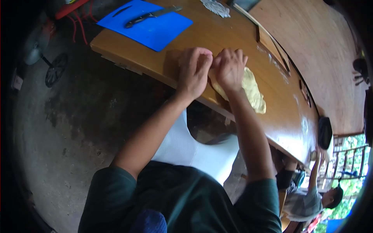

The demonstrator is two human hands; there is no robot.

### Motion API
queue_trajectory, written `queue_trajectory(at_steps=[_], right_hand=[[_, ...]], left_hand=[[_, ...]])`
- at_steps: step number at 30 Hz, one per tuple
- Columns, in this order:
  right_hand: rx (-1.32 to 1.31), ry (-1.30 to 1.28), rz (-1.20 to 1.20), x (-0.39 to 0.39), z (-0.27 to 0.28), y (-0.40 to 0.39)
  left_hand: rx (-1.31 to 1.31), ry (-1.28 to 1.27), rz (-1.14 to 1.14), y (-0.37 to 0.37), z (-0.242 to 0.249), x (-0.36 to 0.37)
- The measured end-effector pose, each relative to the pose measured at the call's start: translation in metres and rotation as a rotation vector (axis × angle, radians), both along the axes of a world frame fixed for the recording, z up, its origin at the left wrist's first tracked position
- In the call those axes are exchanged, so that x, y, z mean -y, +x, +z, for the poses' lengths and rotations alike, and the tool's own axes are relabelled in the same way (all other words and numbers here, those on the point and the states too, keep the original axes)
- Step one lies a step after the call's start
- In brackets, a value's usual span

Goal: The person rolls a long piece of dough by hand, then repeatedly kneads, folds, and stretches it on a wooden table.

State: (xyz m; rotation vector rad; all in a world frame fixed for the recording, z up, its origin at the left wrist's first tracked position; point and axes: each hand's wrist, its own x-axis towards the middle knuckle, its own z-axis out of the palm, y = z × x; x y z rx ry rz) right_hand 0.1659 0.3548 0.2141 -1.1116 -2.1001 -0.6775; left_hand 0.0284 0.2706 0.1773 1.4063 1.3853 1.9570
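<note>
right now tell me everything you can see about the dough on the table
The dough is a pale yellow, flattened sheet with a slightly lumpy, uneven surface and ragged edges. It lies flat on the brown wooden table, near the edge closest to the person. Both hands press on one end: the left hand and the right hand sit side by side, covering that part, while the rest stretches away uncovered.

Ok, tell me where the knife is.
In the head view, the knife lies on the blue cutting board at the table's far-left end, beyond the left hand.
</note>
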Motion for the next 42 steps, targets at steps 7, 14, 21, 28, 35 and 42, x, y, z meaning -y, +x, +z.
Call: queue_trajectory(at_steps=[7,14,21,28,35,42], right_hand=[[0.046,0.105,0.201,-0.020,0.117,0.036],[-0.064,0.126,0.042,-0.027,0.060,0.039],[0.040,-0.018,0.233,0.002,0.007,0.006],[-0.240,0.199,0.143,-0.027,0.188,0.067],[-0.052,0.030,0.067,-0.032,-0.008,0.024],[-0.322,-0.079,0.125,-0.005,0.015,0.065]], left_hand=[[0.115,0.049,-0.057,0.002,-0.009,-0.002],[0.137,0.021,-0.078,0.003,-0.007,-0.005],[0.100,0.023,-0.081,-0.002,-0.010,-0.002],[0.232,0.019,-0.157,0.003,-0.006,-0.001],[0.169,0.028,-0.140,0.002,-0.011,-0.003],[-0.280,-0.105,-0.215,0.001,0.003,-0.011]])
